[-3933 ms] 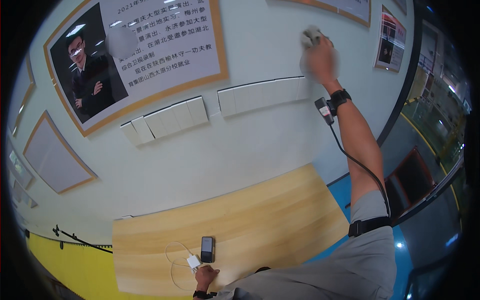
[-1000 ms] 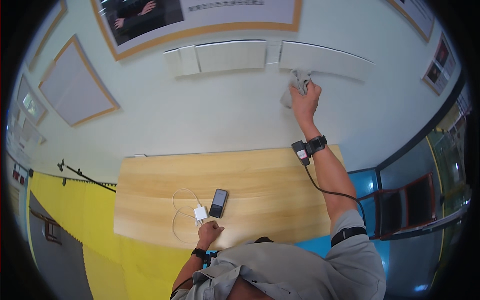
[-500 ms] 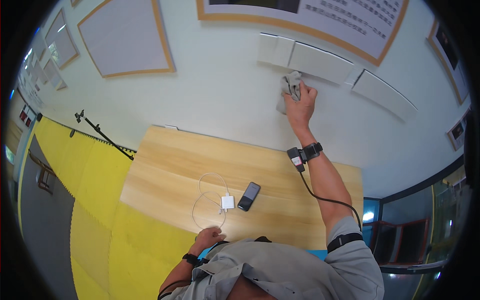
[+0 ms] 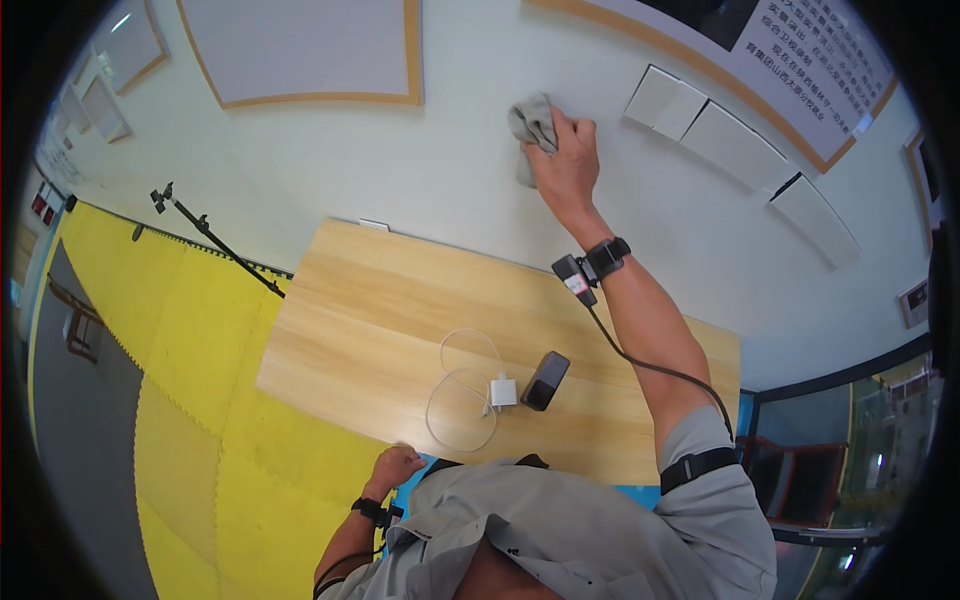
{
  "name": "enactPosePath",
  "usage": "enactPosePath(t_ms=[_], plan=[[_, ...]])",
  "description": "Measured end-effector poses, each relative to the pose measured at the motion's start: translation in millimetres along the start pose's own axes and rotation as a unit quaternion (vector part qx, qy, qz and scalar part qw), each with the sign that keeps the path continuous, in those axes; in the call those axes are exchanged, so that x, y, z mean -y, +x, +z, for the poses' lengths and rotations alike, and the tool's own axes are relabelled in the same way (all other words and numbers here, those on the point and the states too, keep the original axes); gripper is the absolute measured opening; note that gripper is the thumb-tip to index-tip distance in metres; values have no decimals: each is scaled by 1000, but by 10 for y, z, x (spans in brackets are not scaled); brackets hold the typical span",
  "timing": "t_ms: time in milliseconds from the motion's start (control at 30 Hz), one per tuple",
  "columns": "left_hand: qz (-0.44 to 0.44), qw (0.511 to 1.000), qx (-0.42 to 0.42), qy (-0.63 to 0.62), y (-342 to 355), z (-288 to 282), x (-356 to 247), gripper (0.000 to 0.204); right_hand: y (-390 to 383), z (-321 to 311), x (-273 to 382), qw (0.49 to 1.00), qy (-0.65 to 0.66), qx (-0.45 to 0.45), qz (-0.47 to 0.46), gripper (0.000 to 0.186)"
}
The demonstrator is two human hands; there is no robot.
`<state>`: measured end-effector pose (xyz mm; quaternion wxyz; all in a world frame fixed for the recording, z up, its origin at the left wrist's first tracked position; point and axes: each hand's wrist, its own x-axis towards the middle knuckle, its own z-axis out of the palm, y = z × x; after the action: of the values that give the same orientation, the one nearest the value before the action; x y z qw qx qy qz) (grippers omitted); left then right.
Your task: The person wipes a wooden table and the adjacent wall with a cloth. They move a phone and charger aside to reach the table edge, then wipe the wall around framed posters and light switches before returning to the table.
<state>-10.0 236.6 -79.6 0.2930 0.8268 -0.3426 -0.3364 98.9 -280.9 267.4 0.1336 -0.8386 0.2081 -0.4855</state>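
Head view: our right hand (image 4: 569, 166) grasps grey cloth (image 4: 532, 122) at wall (image 4: 440, 180); likely light, soft, best held where bunched. Left hand (image 4: 397, 466): can't tell grip.

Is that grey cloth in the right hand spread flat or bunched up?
Bunched up: the grey cloth shows thick folds and creases where the right hand grips it, with a smoother end hanging below.

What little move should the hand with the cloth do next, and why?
Maybe slide slightly left: the right hand holds the grey cloth at the wall, and some wall lies between it and the tan-edged panel on that side.
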Motion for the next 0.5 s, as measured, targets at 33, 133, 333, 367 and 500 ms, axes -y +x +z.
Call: enactPosePath(t_ms=[33, 133, 333, 367, 500], plan=[[23, 1000, 5, 5, 38, -13, 45, 30, 45, 49, 75, 1000, -5, 4, -11, 59], [20, 998, 37, 47, 124, -97, 24, 36, 87, 195, 254, 997, -57, 28, -50, 57], [47, 990, 39, 128, 212, -49, 176, 41, -157, 614, 193, 983, -88, 76, -140, 61], [44, 990, 44, 129, 220, -27, 213, 42, -223, 685, 175, 982, -87, 94, -141, 61], [20, 992, 38, 116, 188, -113, 113, 42, -581, 930, 87, 977, -68, 157, -130, 52]])
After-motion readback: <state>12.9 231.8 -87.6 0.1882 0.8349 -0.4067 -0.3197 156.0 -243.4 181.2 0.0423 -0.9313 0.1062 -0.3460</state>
